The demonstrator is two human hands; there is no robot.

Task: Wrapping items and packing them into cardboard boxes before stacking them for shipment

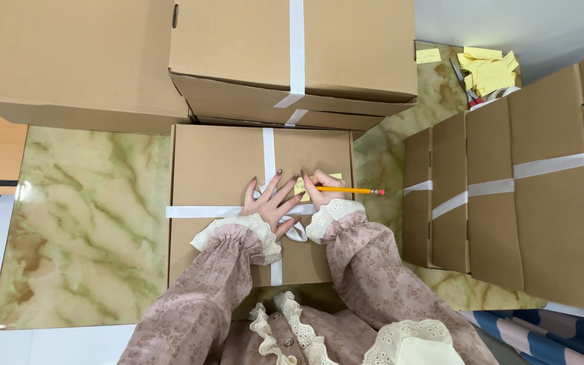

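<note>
The left hand (271,201) lies open, fingers spread flat on a taped cardboard box (217,196) at the near middle of the marbled counter (82,223). The right hand (320,192) grips a yellow pencil (349,190) over a yellow note (315,184) stuck on the box. More boxes (508,182) crowd the counter's right edge.

Bright even light, soft shadows, sharp focus, slight edge distortion.

Brown taped carton (238,196) with yellow label (305,187) sits centre on the tabletop (82,223); stacked cartons (292,54) behind, carton row (522,196) right, yellow labels (484,71) beyond.
</note>
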